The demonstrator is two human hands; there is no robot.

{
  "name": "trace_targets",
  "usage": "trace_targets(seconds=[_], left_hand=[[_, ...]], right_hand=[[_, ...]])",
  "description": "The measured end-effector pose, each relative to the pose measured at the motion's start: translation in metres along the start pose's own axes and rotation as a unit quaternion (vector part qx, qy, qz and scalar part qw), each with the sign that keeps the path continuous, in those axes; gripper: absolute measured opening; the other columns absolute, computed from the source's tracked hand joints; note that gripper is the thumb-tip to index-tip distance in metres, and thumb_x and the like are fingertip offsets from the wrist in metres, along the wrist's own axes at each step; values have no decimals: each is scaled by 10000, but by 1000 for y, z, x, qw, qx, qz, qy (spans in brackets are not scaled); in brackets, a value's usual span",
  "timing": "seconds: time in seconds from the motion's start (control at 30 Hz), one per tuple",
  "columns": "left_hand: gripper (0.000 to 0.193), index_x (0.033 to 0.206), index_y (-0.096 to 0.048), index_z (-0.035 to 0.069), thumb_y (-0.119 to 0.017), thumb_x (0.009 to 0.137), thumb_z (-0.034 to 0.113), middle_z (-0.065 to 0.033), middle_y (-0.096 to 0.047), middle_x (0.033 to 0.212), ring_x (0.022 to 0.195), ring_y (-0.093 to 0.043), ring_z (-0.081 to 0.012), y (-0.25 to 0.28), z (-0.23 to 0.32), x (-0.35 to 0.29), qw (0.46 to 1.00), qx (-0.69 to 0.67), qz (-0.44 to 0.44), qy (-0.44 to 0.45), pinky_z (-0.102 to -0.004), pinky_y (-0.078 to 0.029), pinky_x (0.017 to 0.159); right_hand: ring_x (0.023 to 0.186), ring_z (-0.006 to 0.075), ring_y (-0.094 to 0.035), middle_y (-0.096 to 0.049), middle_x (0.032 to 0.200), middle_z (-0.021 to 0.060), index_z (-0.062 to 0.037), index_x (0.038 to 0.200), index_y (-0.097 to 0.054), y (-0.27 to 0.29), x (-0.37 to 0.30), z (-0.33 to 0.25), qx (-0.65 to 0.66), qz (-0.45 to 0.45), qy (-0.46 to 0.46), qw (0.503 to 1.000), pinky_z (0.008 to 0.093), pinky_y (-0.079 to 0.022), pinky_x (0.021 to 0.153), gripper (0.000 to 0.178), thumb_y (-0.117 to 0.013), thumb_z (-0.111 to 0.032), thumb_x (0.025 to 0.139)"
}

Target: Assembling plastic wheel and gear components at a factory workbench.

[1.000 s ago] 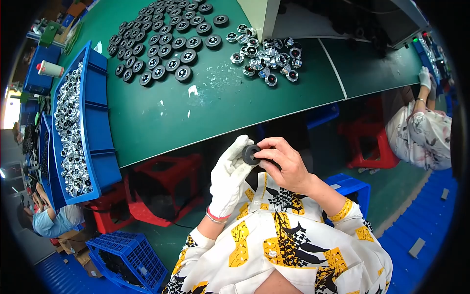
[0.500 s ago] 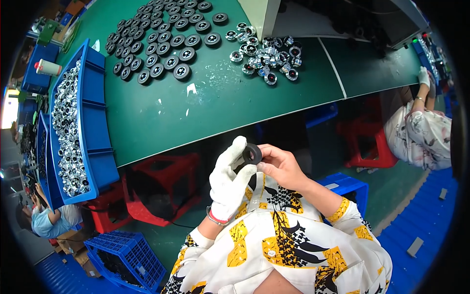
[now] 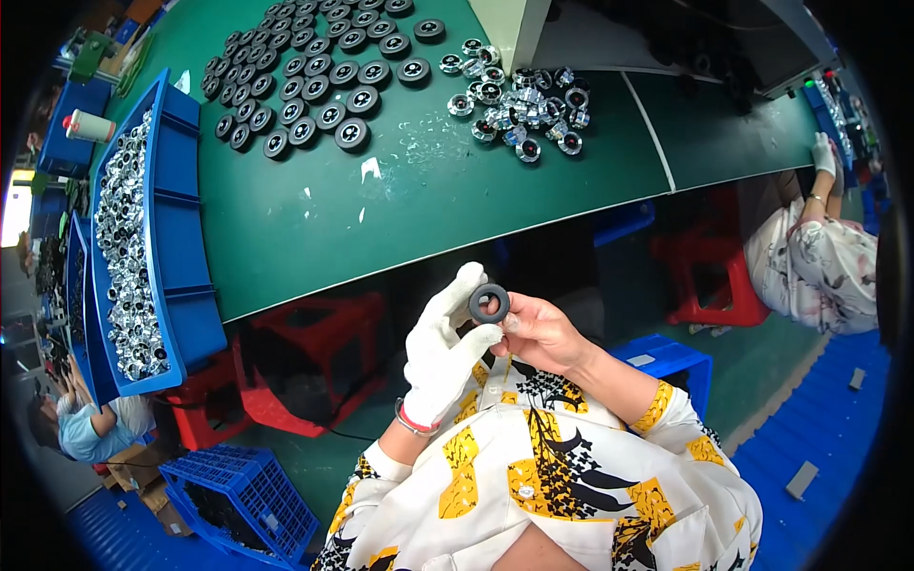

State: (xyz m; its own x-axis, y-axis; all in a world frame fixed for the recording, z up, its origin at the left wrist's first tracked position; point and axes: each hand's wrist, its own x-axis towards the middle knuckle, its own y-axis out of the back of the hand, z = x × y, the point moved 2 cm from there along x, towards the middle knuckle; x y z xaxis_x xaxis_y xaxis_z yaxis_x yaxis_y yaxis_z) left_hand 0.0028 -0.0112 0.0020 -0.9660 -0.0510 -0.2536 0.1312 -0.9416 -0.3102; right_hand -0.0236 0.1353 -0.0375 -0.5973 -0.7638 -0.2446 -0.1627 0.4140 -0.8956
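Desk (image 3: 428,200): green, ahead of both hands, white scraps (image 3: 370,169) on it.
Wheels (image 3: 363,101): black, spread ahead and left of the left hand.
Hubs (image 3: 528,150): chrome, heaped ahead of the right hand.
Bin (image 3: 173,238): blue, chrome parts (image 3: 129,257) inside, left of the hands.
Stools (image 3: 709,281): red, either side of the hands.
Co-worker (image 3: 819,266): far right of the right hand.
Left hand (image 3: 440,347): gloved, pinching the tyre (image 3: 488,320).
Right hand (image 3: 541,333): bare, gripping its right side.
Tyre: between both hands, hole toward the camera.

Glove (image 3: 433,371) on left grip (image 3: 447,343): matt cloth. Ring (image 3: 490,320) in grip: matt, rubber-like. Worktop (image 3: 428,195) beyond grip: smooth. Hubs (image 3: 528,149) beyond: glossy, chrome-like.
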Motion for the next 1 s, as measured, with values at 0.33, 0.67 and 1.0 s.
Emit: trace_targets(seconds=[0.33,0.67,1.0], left_hand=[[591,1293,-464,-49,-680,743,-69,-170,-503,1317,1165,-532,-227,-1,1,0,995,81,45,-32,-335,-454,963],[616,1304,-446,-46,-692,739,-66,-164,-503,1315,1181,-519,-232,-1,0,1,994,90,37,-53,-333,-439,979],[635,1314,-422,-60,-680,736,-97,-191,-466,1352,1232,-479,-255,0,-1,0,997,60,21,-53,-351,-400,1026]], right_hand=[[945,148,-525,-556,1124,61,-67,1190,-543,5,3,4,39,-4,-22,999,300,-440,749,273,-528,-191,946],[933,164,-541,-565,1117,87,-47,1200,-532,8,4,4,45,-5,-26,999,303,-453,749,294,-530,-182,940],[852,139,-540,-554,1058,67,-35,1203,-500,7,5,1,12,4,-29,999,281,-455,742,305,-535,-193,944]])
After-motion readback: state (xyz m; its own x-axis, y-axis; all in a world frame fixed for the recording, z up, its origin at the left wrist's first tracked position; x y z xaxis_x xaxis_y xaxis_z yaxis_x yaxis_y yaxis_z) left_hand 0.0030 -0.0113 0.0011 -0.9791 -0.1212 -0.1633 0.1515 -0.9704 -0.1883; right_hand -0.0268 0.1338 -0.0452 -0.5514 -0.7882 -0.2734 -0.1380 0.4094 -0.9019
